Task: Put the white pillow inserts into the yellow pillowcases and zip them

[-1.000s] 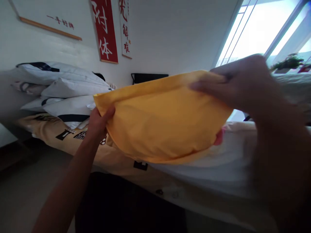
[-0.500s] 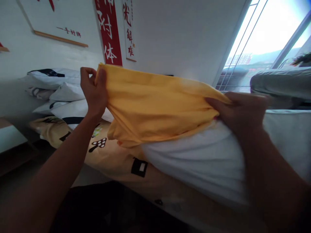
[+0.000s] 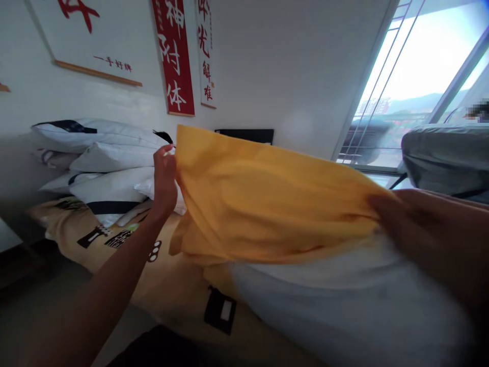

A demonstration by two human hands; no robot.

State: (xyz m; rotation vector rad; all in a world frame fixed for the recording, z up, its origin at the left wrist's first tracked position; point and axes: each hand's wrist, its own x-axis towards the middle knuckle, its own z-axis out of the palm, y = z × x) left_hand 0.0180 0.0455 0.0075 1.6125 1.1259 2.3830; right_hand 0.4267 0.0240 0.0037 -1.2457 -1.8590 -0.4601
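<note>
A yellow pillowcase is stretched between my two hands, partly covering a white pillow whose bare part extends toward the lower right. My left hand is closed on the case's left upper corner. At its right edge, my right hand, somewhat blurred, grips the cloth near where the white filling shows. Loose yellow folds hang below at the left. Under everything lies a beige patterned bedspread with dark printed shapes.
White pillows with dark bands are stacked on the left of the bed. Hanging scrolls are on the wall, with a dark flat panel behind the case. A grey covered object stands near the window at right.
The view has shifted a little. Both hands and the yellow pillowcase now appear lower and farther right, and the cloth is still held taut between them.
</note>
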